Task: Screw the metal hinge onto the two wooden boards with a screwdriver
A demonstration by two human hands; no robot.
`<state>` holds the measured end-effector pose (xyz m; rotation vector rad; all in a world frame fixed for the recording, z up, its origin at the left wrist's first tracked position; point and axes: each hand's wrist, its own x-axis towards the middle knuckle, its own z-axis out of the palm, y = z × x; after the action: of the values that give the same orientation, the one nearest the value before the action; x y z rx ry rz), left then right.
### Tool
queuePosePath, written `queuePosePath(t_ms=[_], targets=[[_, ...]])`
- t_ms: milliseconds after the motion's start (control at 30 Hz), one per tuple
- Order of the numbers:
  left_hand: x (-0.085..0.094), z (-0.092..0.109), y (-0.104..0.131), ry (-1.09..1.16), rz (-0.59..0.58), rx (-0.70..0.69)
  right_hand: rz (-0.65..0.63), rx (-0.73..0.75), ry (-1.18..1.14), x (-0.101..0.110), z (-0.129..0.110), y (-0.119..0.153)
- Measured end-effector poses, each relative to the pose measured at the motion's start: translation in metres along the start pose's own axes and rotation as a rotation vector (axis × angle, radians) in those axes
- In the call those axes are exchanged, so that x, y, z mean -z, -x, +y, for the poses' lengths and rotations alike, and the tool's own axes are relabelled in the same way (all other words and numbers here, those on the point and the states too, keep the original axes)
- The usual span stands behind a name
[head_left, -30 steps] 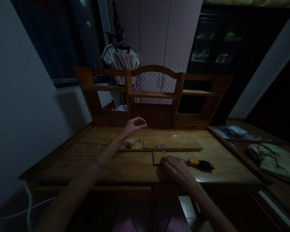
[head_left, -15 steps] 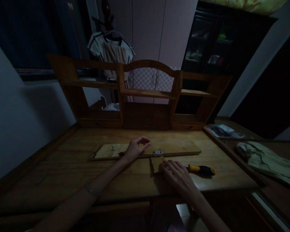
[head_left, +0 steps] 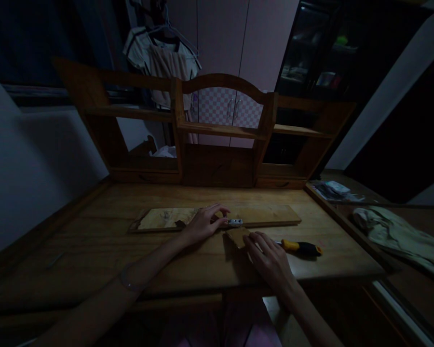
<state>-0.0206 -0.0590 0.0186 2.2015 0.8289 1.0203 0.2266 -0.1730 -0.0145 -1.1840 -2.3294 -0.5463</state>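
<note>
My left hand [head_left: 205, 224] rests over the long wooden board [head_left: 267, 215], fingers curved and a gap showing between thumb and forefinger. Its thumb tip is beside a small silver metal fitting [head_left: 235, 222] at the board's near edge; whether they touch I cannot tell. My right hand [head_left: 268, 253] grips a small flat piece of wood [head_left: 237, 237] by its right side, just in front of the fitting and tilted over the table. To the right of that hand lies a screwdriver [head_left: 301, 247] with a yellow and black handle, its shaft partly hidden.
The wooden desk [head_left: 104, 255] has a shelf unit [head_left: 222, 129] along its back. A raised wooden ledge runs down its right side. Beyond it lie pale folded cloth [head_left: 394, 231] and plastic-wrapped items [head_left: 336, 189]. Clothes [head_left: 166, 62] hang behind.
My left hand has come down and closer to the metal fitting. The right hand has raised and tilted the small wood piece slightly. The view has also tilted a little downward.
</note>
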Motion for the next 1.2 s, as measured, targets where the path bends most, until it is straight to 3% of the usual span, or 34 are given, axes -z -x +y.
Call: queuePosePath(t_ms=[133,333,467,567,633,833,1200], targets=[[0.001,0.004,0.001,-0.116,-0.043,-0.081,0.025,-0.036,-0.035,0.000,-0.001,0.002],[0.000,0.015,0.005,-0.116,-0.108,-0.113,0.132,-0.037,-0.055,0.003,-0.006,0.014],[0.005,0.019,0.003,-0.006,-0.140,0.069,0.151,-0.072,-0.117,0.007,-0.013,0.022],[0.008,0.015,0.001,0.219,-0.261,0.292,0.161,-0.109,-0.155,0.006,-0.019,0.025],[0.010,0.010,0.000,0.337,-0.337,0.369,0.150,-0.135,-0.179,0.003,-0.022,0.026],[0.008,0.003,0.001,0.496,-0.444,0.401,0.137,-0.198,-0.282,0.000,-0.033,0.024],[0.005,0.002,0.004,0.555,-0.449,0.453,0.068,-0.279,-0.398,-0.004,-0.038,0.022]])
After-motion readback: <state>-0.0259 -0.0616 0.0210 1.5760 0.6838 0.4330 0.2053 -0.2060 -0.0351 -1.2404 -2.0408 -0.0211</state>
